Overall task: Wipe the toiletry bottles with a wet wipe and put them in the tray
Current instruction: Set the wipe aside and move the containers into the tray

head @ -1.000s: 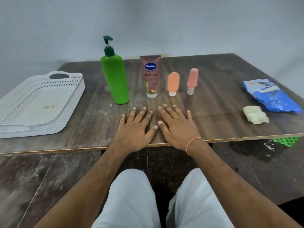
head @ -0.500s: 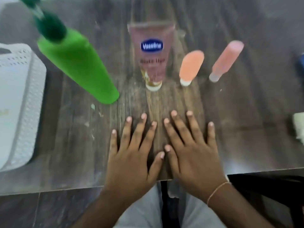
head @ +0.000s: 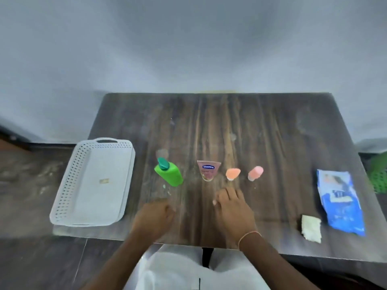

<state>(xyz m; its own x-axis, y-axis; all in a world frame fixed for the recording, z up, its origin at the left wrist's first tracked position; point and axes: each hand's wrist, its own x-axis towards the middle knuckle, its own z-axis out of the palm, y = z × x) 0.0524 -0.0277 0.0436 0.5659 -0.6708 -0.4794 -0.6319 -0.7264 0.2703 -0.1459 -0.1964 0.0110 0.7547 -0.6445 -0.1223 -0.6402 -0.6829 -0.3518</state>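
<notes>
Four toiletries stand in a row mid-table: a green pump bottle [head: 170, 175], a pink Vaseline tube [head: 208, 170], a small orange bottle [head: 232, 173] and a small pink bottle [head: 255, 173]. The white perforated tray [head: 70, 181] lies empty at the table's left. A folded wet wipe [head: 311, 228] sits at the front right beside a blue wipes pack [head: 339, 203]. My left hand [head: 156, 216] hovers or rests near the front edge, blurred, fingers loosely curled, holding nothing. My right hand [head: 233, 208] lies on the table just before the orange bottle, holding nothing.
The dark wooden table [head: 230, 126] stands against a grey wall. A green mesh basket [head: 377, 176] shows past the table's right edge. My white-clad lap is below the front edge.
The view has pulled back and up. My hands, earlier flat and side by side, have moved apart; the left hand has slid left with its fingers drawn in.
</notes>
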